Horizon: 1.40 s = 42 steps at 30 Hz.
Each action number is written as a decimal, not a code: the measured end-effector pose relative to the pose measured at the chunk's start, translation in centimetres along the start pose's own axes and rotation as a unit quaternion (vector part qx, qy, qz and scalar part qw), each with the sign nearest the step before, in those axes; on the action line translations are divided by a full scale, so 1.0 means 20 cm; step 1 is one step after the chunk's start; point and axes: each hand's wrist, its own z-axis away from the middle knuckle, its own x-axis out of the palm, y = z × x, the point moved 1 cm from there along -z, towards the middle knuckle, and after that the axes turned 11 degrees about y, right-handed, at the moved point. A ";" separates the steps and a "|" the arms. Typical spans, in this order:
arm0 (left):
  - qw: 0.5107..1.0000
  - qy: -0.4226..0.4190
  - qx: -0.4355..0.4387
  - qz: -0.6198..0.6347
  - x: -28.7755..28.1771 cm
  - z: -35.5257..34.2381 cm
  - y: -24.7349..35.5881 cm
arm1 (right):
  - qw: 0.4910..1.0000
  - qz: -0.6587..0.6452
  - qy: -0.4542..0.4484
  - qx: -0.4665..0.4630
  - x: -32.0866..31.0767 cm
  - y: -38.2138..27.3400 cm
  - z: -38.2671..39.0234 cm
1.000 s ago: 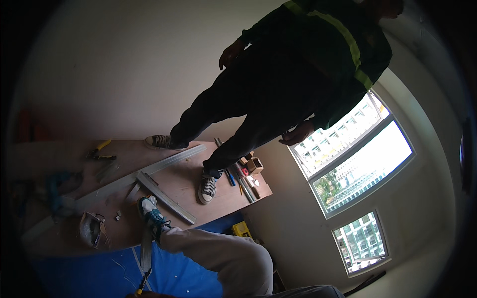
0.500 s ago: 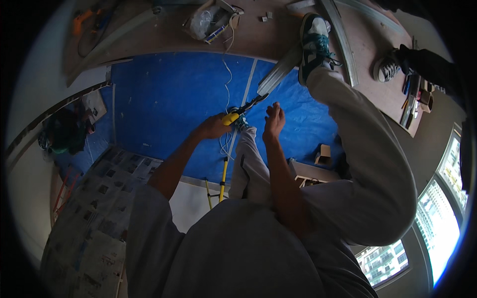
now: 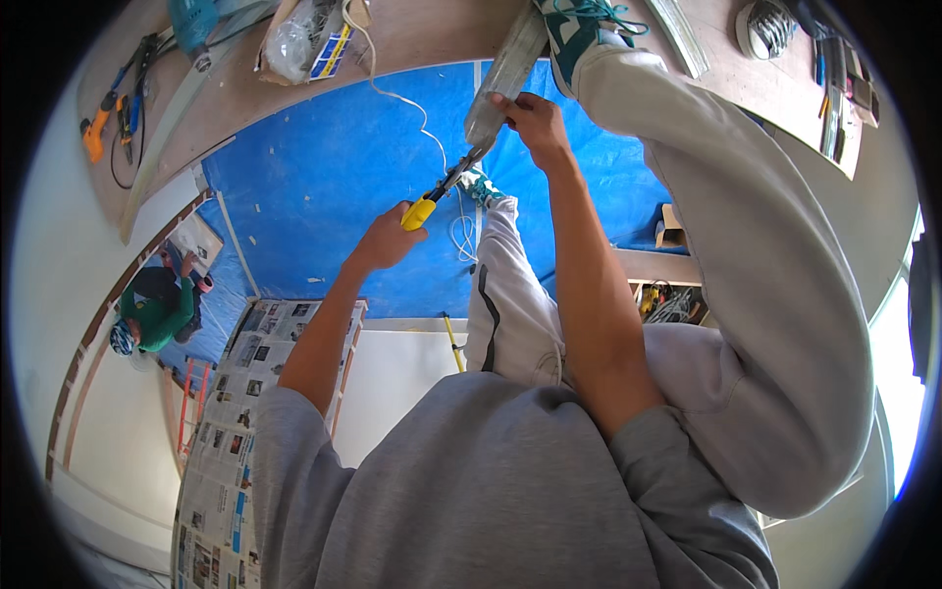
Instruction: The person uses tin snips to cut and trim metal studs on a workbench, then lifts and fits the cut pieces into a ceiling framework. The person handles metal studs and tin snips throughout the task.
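Note:
My left hand (image 3: 392, 236) is closed on yellow-handled metal snips (image 3: 419, 212), whose dark jaws reach the lower end of a pale metal channel (image 3: 508, 69). Higher up, my right hand (image 3: 535, 126) grips that channel near its lower end, thumb and fingers on its edge. My raised right foot, in a green-and-white sneaker (image 3: 574, 34), rests beside or on the channel at the board's edge; I cannot tell which. My other sneaker (image 3: 481, 187) is below, over the blue sheet.
A wooden platform (image 3: 196, 128) holds tools, a bag of fittings (image 3: 294, 44) and channels. Blue sheeting (image 3: 324, 187) lies below, crossed by a white cable. A co-worker in green (image 3: 157, 309) is low at left. Another person's sneaker (image 3: 763, 29) stands top right. A newspaper-covered surface (image 3: 226, 442) is near.
The view has swung down from the standing person and windows. My right hand has moved from beside the snips' jaws up onto the channel. The snips are still in my left hand.

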 end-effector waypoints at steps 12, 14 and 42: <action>0.998 0.010 0.021 -0.067 0.00 0.02 0.06 | 1.000 0.026 -0.016 -0.001 -0.01 0.04 -0.06; 0.996 0.030 0.059 -0.066 -0.01 0.01 0.06 | 0.999 0.034 0.000 -0.017 0.00 0.04 -0.06; 0.994 -0.018 0.054 -0.095 -0.07 -0.05 0.02 | 0.999 0.044 0.005 -0.016 0.00 -0.01 -0.02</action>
